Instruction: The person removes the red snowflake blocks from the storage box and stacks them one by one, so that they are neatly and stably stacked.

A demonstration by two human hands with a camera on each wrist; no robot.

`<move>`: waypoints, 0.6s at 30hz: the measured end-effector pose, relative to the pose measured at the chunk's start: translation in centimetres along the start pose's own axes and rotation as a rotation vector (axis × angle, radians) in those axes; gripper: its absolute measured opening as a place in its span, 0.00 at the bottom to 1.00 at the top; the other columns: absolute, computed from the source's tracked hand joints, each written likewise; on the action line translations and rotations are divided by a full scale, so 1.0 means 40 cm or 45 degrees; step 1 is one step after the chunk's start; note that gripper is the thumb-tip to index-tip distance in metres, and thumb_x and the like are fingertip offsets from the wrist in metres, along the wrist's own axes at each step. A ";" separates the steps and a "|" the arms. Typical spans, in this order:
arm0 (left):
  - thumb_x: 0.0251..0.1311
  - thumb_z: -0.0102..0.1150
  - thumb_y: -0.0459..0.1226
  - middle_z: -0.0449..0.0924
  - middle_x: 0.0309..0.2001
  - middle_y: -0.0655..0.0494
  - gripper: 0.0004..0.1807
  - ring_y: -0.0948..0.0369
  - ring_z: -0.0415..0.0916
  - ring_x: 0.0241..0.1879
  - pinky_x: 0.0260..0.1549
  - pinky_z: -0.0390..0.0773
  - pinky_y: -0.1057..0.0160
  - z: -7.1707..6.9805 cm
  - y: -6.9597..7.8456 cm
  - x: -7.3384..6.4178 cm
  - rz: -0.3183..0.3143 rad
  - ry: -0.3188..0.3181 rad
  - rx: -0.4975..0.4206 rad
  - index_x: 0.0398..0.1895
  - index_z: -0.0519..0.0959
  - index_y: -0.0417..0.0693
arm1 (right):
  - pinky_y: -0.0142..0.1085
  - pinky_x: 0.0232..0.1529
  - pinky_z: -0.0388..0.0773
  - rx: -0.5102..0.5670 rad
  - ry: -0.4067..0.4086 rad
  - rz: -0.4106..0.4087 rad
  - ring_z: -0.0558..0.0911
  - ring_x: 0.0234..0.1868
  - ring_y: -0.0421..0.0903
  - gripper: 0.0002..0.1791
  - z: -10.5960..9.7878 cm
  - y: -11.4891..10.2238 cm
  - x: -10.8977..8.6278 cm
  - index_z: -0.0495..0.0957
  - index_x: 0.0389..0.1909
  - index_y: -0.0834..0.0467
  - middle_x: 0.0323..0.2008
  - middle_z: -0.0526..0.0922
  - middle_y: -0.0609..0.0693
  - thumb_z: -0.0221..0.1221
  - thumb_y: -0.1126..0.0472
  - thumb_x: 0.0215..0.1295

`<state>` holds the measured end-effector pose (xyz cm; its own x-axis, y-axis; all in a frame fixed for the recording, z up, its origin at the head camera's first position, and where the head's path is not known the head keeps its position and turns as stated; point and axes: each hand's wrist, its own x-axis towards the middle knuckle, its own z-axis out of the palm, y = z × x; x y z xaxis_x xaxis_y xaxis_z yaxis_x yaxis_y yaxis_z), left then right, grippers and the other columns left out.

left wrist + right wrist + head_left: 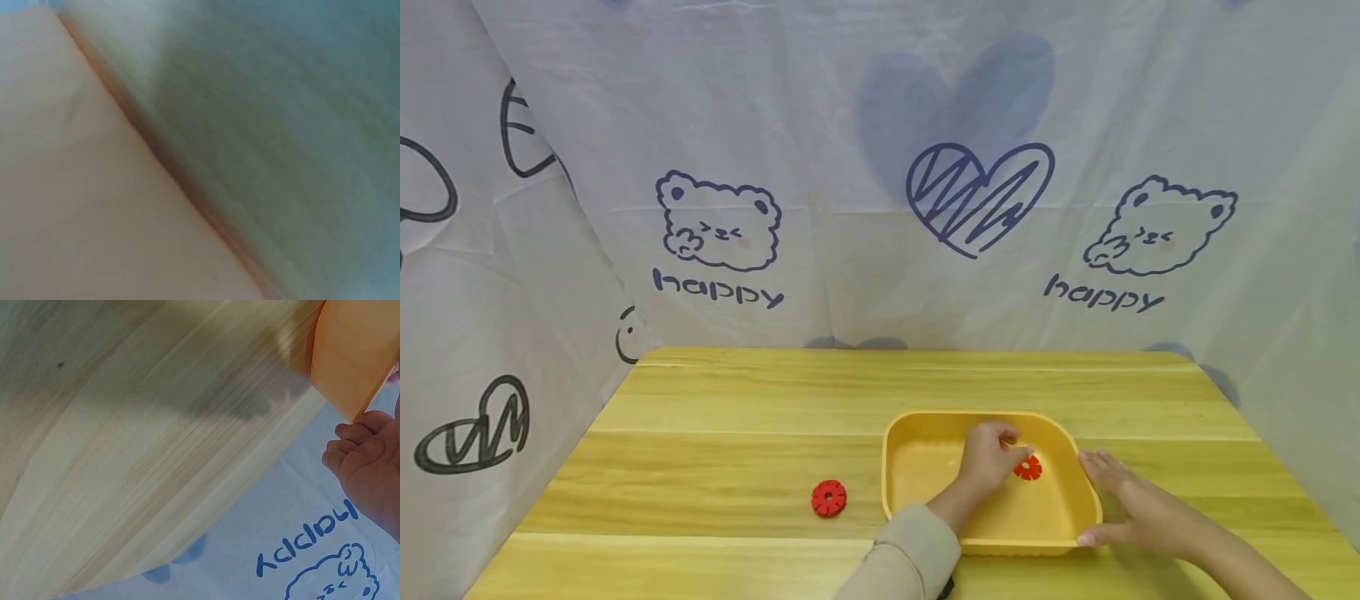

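Observation:
A yellow plastic tray stands on the wooden table. The left hand reaches inside it, thumb and index finger bent but apart. Right by the thumb, a red notched snowflake disc lies in the tray, partly hidden by the hand. The right hand grips the tray's right end, thumb at the front corner and fingers along the side; the right wrist view shows its bent fingers against the orange-looking tray wall. Another red snowflake disc lies on the table, left of the tray.
The wooden table reaches back to a white cloth printed with bears and hearts. A beige sleeve covers the left forearm. The left wrist view is blurred, mostly a pale surface and table grain.

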<state>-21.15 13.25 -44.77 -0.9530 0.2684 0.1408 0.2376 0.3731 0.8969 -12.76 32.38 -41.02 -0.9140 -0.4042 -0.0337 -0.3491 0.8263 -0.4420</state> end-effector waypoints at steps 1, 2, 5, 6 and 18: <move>0.47 0.69 0.33 0.84 0.33 0.48 0.11 0.66 0.73 0.26 0.26 0.73 0.76 0.002 -0.002 0.000 -0.004 0.000 0.013 0.34 0.83 0.35 | 0.68 0.56 0.55 0.002 0.001 -0.002 0.53 0.62 0.78 0.55 0.000 0.000 0.000 0.56 0.62 0.78 0.64 0.56 0.76 0.67 0.43 0.45; 0.47 0.69 0.33 0.84 0.33 0.49 0.11 0.65 0.74 0.27 0.26 0.73 0.76 0.003 -0.004 -0.001 -0.009 -0.001 0.023 0.34 0.83 0.36 | 0.68 0.56 0.55 0.003 0.000 -0.003 0.53 0.62 0.78 0.55 0.000 -0.001 0.001 0.56 0.62 0.78 0.64 0.56 0.76 0.66 0.43 0.45; 0.46 0.69 0.32 0.84 0.33 0.48 0.11 0.64 0.75 0.27 0.26 0.74 0.76 0.004 -0.009 -0.005 -0.001 -0.009 0.038 0.34 0.83 0.34 | 0.68 0.56 0.55 0.011 -0.002 -0.003 0.53 0.62 0.78 0.55 0.000 0.000 0.001 0.56 0.62 0.78 0.64 0.56 0.76 0.67 0.43 0.45; 0.46 0.69 0.32 0.84 0.32 0.47 0.11 0.63 0.76 0.28 0.26 0.74 0.76 0.004 -0.011 -0.005 0.000 -0.011 0.047 0.34 0.83 0.34 | 0.68 0.56 0.55 0.016 -0.005 -0.001 0.53 0.62 0.78 0.55 0.000 0.000 0.001 0.56 0.62 0.78 0.64 0.56 0.76 0.67 0.43 0.45; 0.45 0.69 0.31 0.83 0.32 0.50 0.11 0.62 0.77 0.33 0.34 0.77 0.73 0.012 -0.023 -0.009 -0.048 -0.077 0.282 0.34 0.83 0.36 | 0.67 0.57 0.54 0.031 -0.003 0.024 0.53 0.63 0.77 0.55 0.003 0.004 -0.006 0.55 0.63 0.78 0.64 0.55 0.76 0.66 0.43 0.45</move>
<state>-20.95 13.25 -45.87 -0.9507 0.3004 0.0776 0.2436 0.5679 0.7863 -12.58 32.56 -41.18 -0.9197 -0.3900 -0.0445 -0.3270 0.8239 -0.4629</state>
